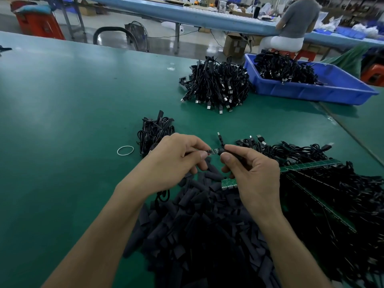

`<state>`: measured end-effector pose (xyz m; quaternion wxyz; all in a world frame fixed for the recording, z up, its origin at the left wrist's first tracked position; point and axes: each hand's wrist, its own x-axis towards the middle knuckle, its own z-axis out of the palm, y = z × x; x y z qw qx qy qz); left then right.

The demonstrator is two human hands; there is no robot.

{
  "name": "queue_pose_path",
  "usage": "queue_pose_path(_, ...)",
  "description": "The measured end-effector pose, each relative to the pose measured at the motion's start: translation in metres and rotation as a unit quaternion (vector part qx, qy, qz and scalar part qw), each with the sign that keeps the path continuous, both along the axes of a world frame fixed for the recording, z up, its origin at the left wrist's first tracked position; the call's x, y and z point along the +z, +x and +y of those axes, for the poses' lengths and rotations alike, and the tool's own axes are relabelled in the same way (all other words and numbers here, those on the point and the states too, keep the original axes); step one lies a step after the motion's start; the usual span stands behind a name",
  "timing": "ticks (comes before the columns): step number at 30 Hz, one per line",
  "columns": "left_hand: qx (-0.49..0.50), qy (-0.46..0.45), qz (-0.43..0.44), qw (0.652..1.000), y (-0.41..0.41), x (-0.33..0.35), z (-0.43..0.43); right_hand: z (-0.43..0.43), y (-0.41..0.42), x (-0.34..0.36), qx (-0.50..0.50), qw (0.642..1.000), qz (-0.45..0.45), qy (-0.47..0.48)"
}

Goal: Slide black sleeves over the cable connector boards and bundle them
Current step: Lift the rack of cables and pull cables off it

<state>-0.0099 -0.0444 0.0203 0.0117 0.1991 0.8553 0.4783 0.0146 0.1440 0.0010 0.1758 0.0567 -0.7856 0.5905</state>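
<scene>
Bottom centre of frame: loose heap of black sleeves [197, 235] on the green desk [72, 121], running under both forearms.

Just above the heap, both hands are raised off the desk, fingertips facing each other.
- Left hand [178, 156]: thumb and forefinger pinch the left end of a small connector board [213, 152]; remaining fingers curled beneath. Cannot tell whether a sleeve sits on that end.
- Right hand [251, 173]: thumb and forefinger pinch the black cable end [223, 150] where it joins the right side of the board; other fingers curled.
- The board lies roughly level between the two pinches, its middle bare and visible. A USB plug [219, 135] of the same cable stands up just behind the right fingertips.

Under the right hand: short green board piece [228, 183] on the sleeves. Right of frame: long green panel strip [311, 165] lying across a dark tangle of loose cables [342, 194].

Centre left: white rubber band [125, 150] flat on the desk, just beside a small cable bundle [153, 132] behind the left hand.

Upper centre: large pile of coiled cables [216, 86], plugs pointing outward. Beside it on the right, a blue bin [311, 90] holding more cables.

Far upper right: a person [297, 19] seated at another long bench, back to the camera. Far upper left: red crate [39, 23] on the floor.
</scene>
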Motion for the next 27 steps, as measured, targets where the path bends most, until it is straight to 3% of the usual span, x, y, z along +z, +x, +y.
queue_pose_path(16,-0.07,0.05,-0.045,0.995,-0.001,-0.002,-0.001,0.018,-0.012,0.019,0.201,0.977,-0.074,0.015)
queue_pose_path(19,-0.044,0.05,-0.047,0.997,-0.002,-0.004,0.0,0.015,-0.011,0.015,0.182,0.982,-0.049,0.017)
queue_pose_path(23,0.056,-0.026,0.0,0.998,-0.001,-0.005,-0.002,0.015,-0.007,0.009,0.143,0.989,-0.029,0.014)
queue_pose_path(27,0.034,-0.018,0.011,0.999,-0.002,-0.005,-0.001,0.015,-0.005,0.005,0.113,0.994,-0.015,0.005)
